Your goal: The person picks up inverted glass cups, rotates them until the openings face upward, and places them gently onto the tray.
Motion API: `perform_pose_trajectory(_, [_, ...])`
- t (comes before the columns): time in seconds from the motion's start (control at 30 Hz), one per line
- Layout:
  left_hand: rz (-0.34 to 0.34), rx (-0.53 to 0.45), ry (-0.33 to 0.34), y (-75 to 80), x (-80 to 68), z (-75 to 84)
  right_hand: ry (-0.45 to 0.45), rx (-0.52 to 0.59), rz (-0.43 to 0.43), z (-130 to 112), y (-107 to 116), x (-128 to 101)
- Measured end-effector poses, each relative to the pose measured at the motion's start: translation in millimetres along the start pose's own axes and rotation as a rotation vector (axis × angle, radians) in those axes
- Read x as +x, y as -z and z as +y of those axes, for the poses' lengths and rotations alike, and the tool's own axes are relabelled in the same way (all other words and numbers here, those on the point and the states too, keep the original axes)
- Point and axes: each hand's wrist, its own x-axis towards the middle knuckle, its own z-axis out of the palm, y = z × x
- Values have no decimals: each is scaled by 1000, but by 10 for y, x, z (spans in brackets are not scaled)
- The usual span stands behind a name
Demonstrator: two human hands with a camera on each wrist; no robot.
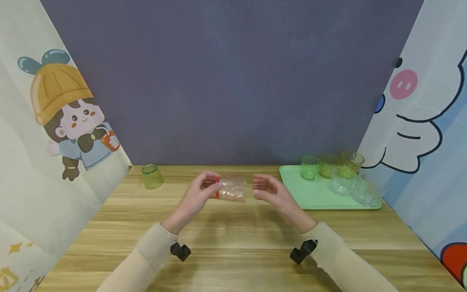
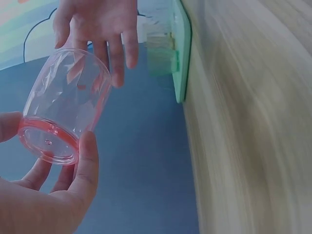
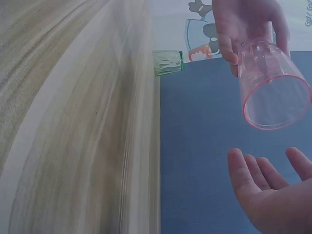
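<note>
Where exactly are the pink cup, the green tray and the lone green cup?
pink cup [image 1: 233,189], head view, on its clear side wall.
green tray [image 1: 310,194], head view, on its bare floor.
lone green cup [image 1: 151,177], head view, on its side.

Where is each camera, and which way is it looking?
Head: up on the person's head, looking forward and down at the table, both hands and sleeves.
Left wrist: on the left wrist, looking past the left hand holding the cup toward the right hand and tray.
Right wrist: on the right wrist, looking over the open right hand at the cup.
All three share the cup.
</note>
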Motion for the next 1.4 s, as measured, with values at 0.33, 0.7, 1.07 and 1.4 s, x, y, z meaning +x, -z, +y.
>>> perform_pose_trajectory(0.33, [-19, -72, 30, -104, 26, -36, 0, 39, -9, 28, -45, 4])
perform_pose_trajectory(0.7, [-14, -111, 51, -207, 63, -49, 6, 57, -9, 33, -68, 20])
perform_pose_trajectory(1.07, [-41, -127, 47, -263, 74, -33, 17, 111, -48, 52, -54, 21])
perform_pose_trajectory(1.4, [-119, -80, 52, -210, 87, -78, -12, 108, -58, 41, -19, 1])
